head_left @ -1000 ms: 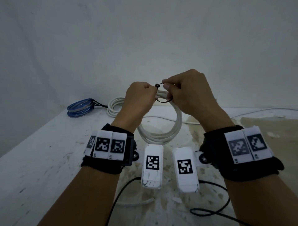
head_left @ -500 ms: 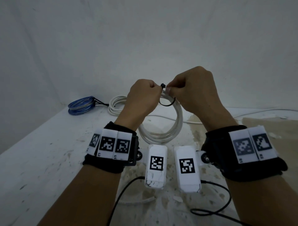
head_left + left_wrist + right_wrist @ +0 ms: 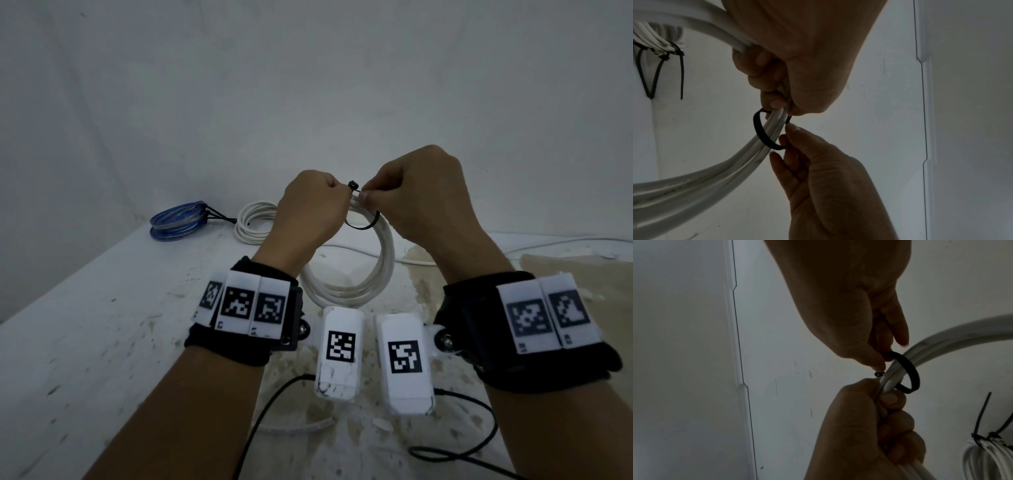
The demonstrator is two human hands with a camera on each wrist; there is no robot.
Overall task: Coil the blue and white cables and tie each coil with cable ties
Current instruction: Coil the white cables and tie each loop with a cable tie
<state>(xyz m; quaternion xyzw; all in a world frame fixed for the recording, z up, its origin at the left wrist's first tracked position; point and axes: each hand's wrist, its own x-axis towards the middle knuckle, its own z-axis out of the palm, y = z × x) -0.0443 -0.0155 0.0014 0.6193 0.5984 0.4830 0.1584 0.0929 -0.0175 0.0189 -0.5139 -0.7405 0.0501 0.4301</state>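
Observation:
My left hand (image 3: 337, 197) grips the top of a white cable coil (image 3: 380, 270) that hangs upright above the table. A black cable tie (image 3: 363, 226) loops loosely round the coil's strands right beside that grip. Its small head (image 3: 352, 186) sticks up between my two hands. My right hand (image 3: 368, 196) pinches the tie next to the head. In the left wrist view the tie loop (image 3: 764, 134) circles the white strands (image 3: 748, 155). In the right wrist view the same loop (image 3: 909, 369) shows under my right fingertips (image 3: 877, 363). The blue cable coil (image 3: 178, 222) lies tied at the table's far left.
A second white coil (image 3: 255, 222), bound with black ties (image 3: 674, 52), lies on the table behind my left hand. A loose white cable (image 3: 548, 245) runs off to the right. Black wrist-camera leads (image 3: 455, 455) trail over the stained white table (image 3: 102, 342) near me.
Both hands have shifted a little to the right with the coil. The right hand's fingertips have closed in on the tie beside its head.

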